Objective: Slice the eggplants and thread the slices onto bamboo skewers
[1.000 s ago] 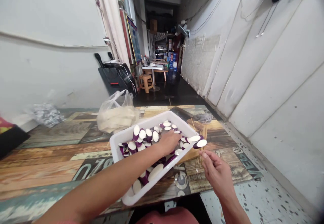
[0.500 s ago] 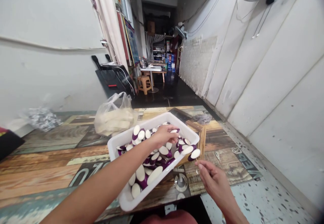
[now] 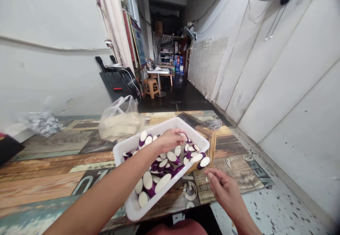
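Note:
In the head view, my right hand (image 3: 224,185) pinches the lower end of a thin wooden skewer (image 3: 207,169) just off the tub's right corner. Cut eggplant pieces (image 3: 204,162), purple-skinned with white oval faces, sit at its upper end. My left hand (image 3: 172,138) reaches over the white plastic tub (image 3: 145,215), its fingers apart beside a loose eggplant piece (image 3: 183,136); whether they touch it is hard to see. Many more eggplant pieces (image 3: 163,183) lie in the tub, partly hidden under my left forearm.
Behind the tub stands a clear plastic bag (image 3: 119,123) of pale strips. A bundle of bare skewers (image 3: 212,144) lies along its right side, near a crumpled plastic bag (image 3: 212,124). A bag of silvery bits (image 3: 45,123) sits at the far left of the wood-patterned table (image 3: 92,143).
My left hand has shifted slightly to the left, and its fingers have spread from the eggplant piece near the far side. My right hand with the skewer stays in place.

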`<state>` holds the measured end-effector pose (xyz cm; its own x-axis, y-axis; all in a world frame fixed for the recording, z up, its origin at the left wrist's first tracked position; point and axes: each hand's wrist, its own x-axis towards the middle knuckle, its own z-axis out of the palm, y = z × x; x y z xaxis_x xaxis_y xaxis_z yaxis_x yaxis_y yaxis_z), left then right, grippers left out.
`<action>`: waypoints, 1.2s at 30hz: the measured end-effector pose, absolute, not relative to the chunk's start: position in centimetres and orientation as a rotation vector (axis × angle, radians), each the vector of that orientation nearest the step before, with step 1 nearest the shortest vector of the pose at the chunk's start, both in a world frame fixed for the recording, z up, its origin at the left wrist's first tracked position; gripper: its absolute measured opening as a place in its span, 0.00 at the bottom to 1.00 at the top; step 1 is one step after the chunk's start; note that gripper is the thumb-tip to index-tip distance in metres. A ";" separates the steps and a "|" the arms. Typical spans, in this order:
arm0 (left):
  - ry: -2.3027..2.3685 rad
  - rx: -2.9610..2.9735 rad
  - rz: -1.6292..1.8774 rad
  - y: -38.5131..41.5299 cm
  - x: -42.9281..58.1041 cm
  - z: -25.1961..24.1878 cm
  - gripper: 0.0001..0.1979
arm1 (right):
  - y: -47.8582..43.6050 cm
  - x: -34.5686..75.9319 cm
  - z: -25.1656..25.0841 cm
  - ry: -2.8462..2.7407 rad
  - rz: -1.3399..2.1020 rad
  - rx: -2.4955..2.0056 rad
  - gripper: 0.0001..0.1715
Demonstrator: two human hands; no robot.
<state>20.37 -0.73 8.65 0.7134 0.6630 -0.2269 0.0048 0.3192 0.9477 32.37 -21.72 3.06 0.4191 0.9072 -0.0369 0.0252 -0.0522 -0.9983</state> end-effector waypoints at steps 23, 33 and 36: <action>0.640 0.839 0.550 -0.4 20.8 8.2 0.07 | -22.0 32.1 3.7 -0.944 0.940 -1.427 0.18; 0.651 0.842 0.559 -0.6 21.0 7.8 0.07 | -22.2 32.0 4.6 -0.928 0.948 -1.438 0.20; 0.662 0.845 0.560 -0.7 21.1 7.7 0.07 | -22.2 32.0 4.7 -0.918 0.943 -1.446 0.20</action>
<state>21.15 -0.65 7.69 0.6680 0.6799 -0.3025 -0.1856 0.5459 0.8171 31.96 -22.24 4.68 0.3768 0.9247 -0.0552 0.0301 -0.0718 -0.9970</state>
